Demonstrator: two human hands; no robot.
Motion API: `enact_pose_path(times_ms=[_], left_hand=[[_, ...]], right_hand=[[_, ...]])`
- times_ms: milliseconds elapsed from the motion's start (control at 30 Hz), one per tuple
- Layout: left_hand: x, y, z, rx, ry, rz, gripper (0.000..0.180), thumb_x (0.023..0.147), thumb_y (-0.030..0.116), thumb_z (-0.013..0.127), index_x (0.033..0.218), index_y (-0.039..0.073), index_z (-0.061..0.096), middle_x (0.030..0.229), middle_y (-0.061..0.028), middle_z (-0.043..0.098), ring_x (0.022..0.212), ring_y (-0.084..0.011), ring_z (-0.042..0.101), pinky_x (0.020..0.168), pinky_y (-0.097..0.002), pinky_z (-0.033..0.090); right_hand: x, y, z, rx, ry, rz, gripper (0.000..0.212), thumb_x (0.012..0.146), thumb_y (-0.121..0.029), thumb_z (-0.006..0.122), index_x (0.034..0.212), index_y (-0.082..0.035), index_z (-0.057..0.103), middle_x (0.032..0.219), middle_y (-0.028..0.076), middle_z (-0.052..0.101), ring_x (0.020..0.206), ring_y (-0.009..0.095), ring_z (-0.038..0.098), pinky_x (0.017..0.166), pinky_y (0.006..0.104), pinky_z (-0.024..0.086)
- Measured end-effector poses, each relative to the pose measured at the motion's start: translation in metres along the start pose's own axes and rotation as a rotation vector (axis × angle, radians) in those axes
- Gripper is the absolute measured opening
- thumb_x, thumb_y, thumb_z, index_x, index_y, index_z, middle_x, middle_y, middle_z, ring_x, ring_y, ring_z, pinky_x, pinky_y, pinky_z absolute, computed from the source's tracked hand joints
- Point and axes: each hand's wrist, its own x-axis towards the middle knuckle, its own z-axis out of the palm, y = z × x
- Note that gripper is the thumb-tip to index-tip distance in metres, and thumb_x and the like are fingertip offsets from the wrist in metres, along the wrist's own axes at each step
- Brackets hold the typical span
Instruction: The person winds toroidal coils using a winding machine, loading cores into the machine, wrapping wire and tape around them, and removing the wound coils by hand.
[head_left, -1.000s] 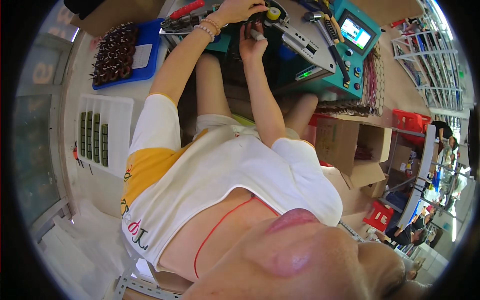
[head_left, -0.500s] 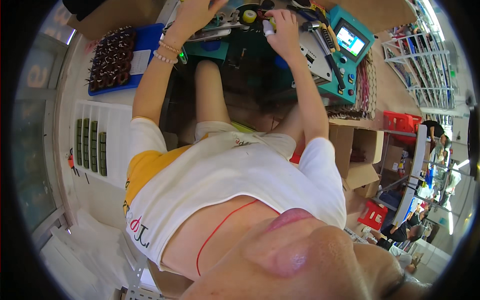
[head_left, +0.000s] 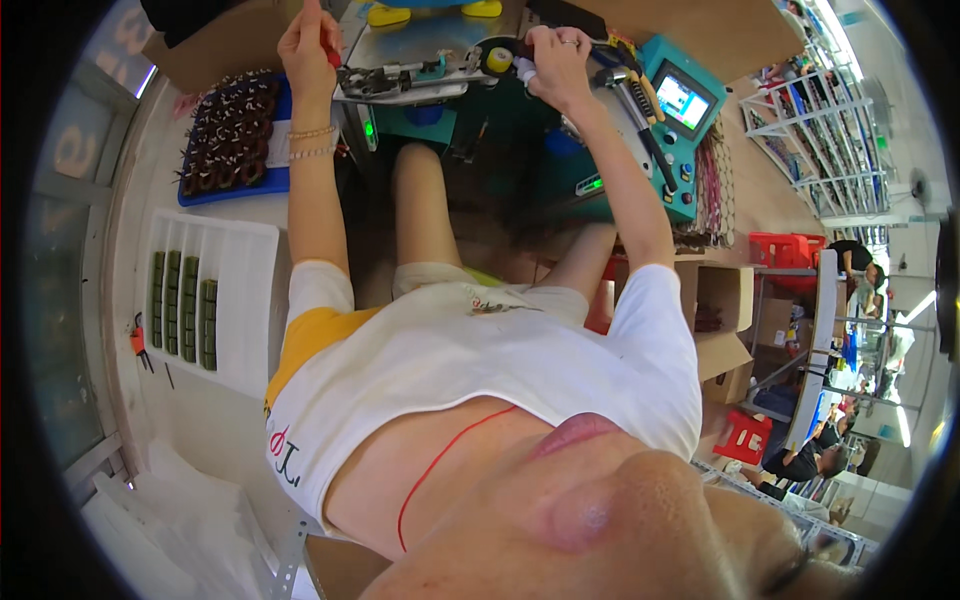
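Observation:
My left hand [head_left: 308, 48] is closed around a red handle [head_left: 331, 50], beside the left end of a metal fixture [head_left: 400, 80] with clamp-like parts. What the handle belongs to is hidden by the fingers. My right hand [head_left: 558, 65] is bent with its fingers together at the fixture's right end, over a dark round part of the machine. Whatever lies in those fingers is too small and covered to make out. White wrapping [head_left: 525, 70] covers one fingertip there. A yellow round piece [head_left: 498, 60] sits just left of that hand.
Right of the fixture stand a teal control box with a screen [head_left: 684, 103] and a black-handled hammer-like tool [head_left: 640, 110]. On the left, a blue tray [head_left: 278, 180] carries dark wound coils, and a white tray [head_left: 245, 300] holds rows of green pieces. Cardboard boxes [head_left: 725, 300] stand lower right.
My left hand has moved left, away from above the fixture, and closed on the red handle. My right hand has shifted slightly left and down.

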Motion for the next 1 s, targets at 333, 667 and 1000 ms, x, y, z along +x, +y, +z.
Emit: enact_pose_path(times_ms=[333, 667, 1000], left_hand=[[-0.106, -0.013, 0.139, 0.350, -0.343, 0.177, 0.034, 0.107, 0.025, 0.036, 0.121, 0.001, 0.056, 0.102, -0.0099, 0.063, 0.087, -0.0204, 0.061, 0.084, -0.0337, 0.046], [-0.104, -0.008, 0.095, -0.628, -0.809, -1.115, 0.069, 0.099, 0.064, 0.033, 0.098, -0.001, 0.059, 0.048, 0.0066, 0.025, 0.033, -0.0043, 0.025, 0.034, -0.0198, 0.020], [-0.084, -0.014, 0.114, -0.134, -0.659, -1.063, 0.061, 0.096, 0.065, 0.043, 0.081, 0.008, 0.059, 0.044, 0.0017, 0.030, 0.031, -0.0104, 0.025, 0.035, -0.0253, 0.024]], right_hand=[[-0.018, -0.073, -0.080, 0.451, 0.283, 0.038, 0.042, 0.076, -0.004, 0.074, 0.113, -0.005, 0.054, 0.104, 0.012, 0.055, 0.102, 0.031, 0.049, 0.088, 0.0390, 0.043], [-0.033, -0.048, -0.140, 0.835, -0.090, -0.088, 0.040, 0.083, -0.004, 0.071, 0.120, -0.012, 0.061, 0.120, 0.012, 0.054, 0.112, 0.030, 0.056, 0.092, 0.0327, 0.049], [-0.007, -0.039, -0.125, 0.637, -0.301, -0.340, 0.025, 0.087, -0.010, 0.068, 0.111, -0.009, 0.062, 0.123, 0.013, 0.053, 0.109, 0.030, 0.056, 0.095, 0.0383, 0.045]])
